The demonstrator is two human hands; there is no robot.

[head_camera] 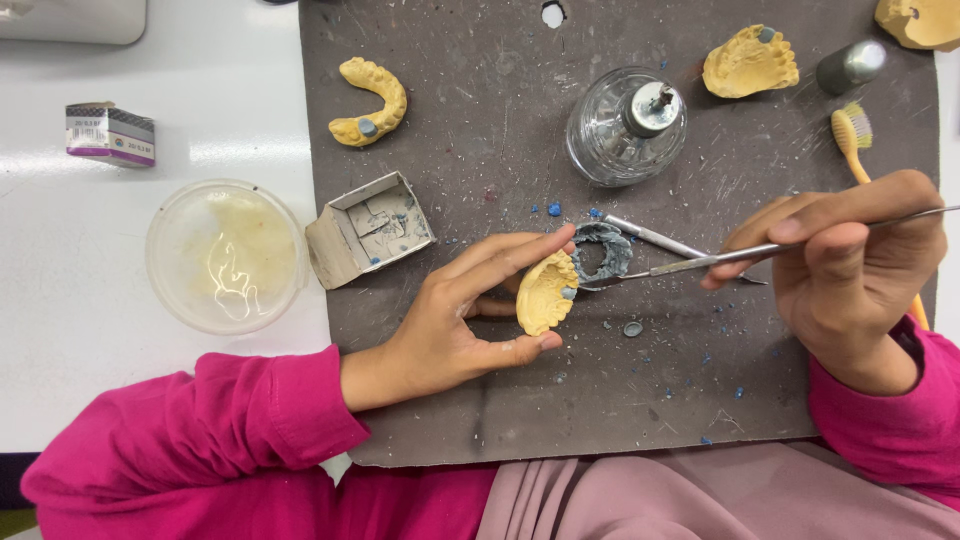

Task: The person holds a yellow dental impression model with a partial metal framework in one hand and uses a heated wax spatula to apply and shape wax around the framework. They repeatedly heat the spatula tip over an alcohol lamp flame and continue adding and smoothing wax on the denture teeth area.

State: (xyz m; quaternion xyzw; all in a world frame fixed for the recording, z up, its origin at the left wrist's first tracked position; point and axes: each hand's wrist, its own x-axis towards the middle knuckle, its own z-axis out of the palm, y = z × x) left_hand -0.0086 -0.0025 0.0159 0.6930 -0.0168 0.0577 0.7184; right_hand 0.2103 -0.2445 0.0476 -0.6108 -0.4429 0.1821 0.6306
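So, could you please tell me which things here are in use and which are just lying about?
In use: left hand holding the yellow cast; right hand holding the metal tool.

Lying about: horseshoe cast, glass burner, toothbrush, cardboard box, plastic tub.

A white table (pixel 120 300) carried a grey mat (pixel 480 130), a lidded plastic tub (pixel 226 255) and a small box (pixel 110 133)

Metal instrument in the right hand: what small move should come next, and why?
Probably ease the metal instrument tip leftward onto the yellow dental cast. The right hand holds it pen-style with its tip just beside the cast, which the left hand steadies next to the grey wax ring.
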